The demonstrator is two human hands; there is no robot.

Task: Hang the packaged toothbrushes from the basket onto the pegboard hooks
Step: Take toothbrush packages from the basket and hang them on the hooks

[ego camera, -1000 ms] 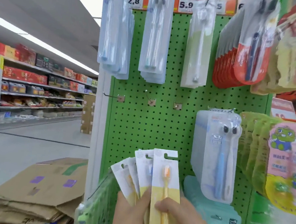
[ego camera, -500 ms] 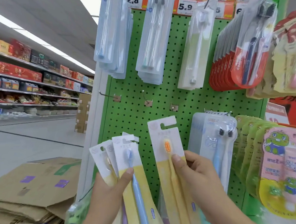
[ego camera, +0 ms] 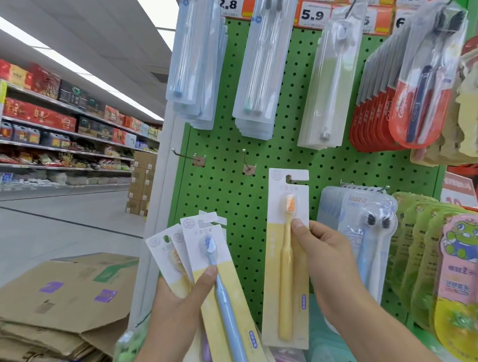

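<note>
- One yellow-carded orange toothbrush pack (ego camera: pixel 286 257), pinched by the right hand (ego camera: pixel 322 260), has risen away from the fan.
- Left hand (ego camera: pixel 184 304) grips the remaining carded packs (ego camera: pixel 199 251).
- Bare metal hook (ego camera: pixel 246 160) on the green pegboard (ego camera: pixel 231 191) looks like the target.

Green pegboard (ego camera: pixel 290 161), upright, perforated all over. Top row hangs from hooks under orange price tags (ego camera: pixel 313 15): clear blister-packed toothbrushes (ego camera: pixel 261 69) in stacks at left and centre, a single white-brush pack (ego camera: pixel 331 82), then red-backed toothbrush packs (ego camera: pixel 390 106) fanned at right. Middle row: two bare metal hooks (ego camera: pixel 187 156) on small plates at left. Lower right: a stack of twin-brush packs (ego camera: pixel 367 232) on a hook, beside green-edged children's packs with a cartoon frog (ego camera: pixel 463 270). Floor (ego camera: pixel 44 232) at left: pale, carrying a heap of flattened cardboard boxes (ego camera: pixel 51 306).
</note>
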